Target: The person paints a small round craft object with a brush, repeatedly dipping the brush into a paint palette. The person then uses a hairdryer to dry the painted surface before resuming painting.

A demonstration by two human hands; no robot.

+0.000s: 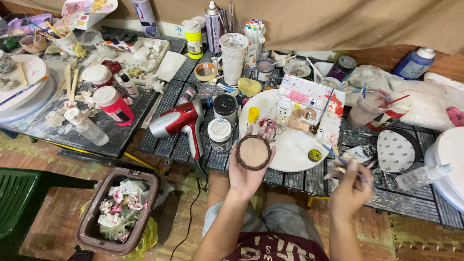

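My left hand (247, 173) is palm up, holding a small round clay dish (253, 152) with a dark brown rim and tan inside. My right hand (351, 188) grips a thin paintbrush (338, 158) whose tip points up and left toward a large white plate (290, 145). On the plate lie a paint palette (309, 108) with pink, brown and red mixes, a small yellow bottle (253, 115) and a little pot of yellow-green paint (314, 155). Both hands hover at the near edge of the low dark table (179, 92).
A red hair dryer (179, 123) lies left of the plate, beside white and black paint jars (221, 130). Cups of brush water (367, 107) stand right. A bin of paper scraps (118, 210) sits on the floor left, by a green chair (19, 193).
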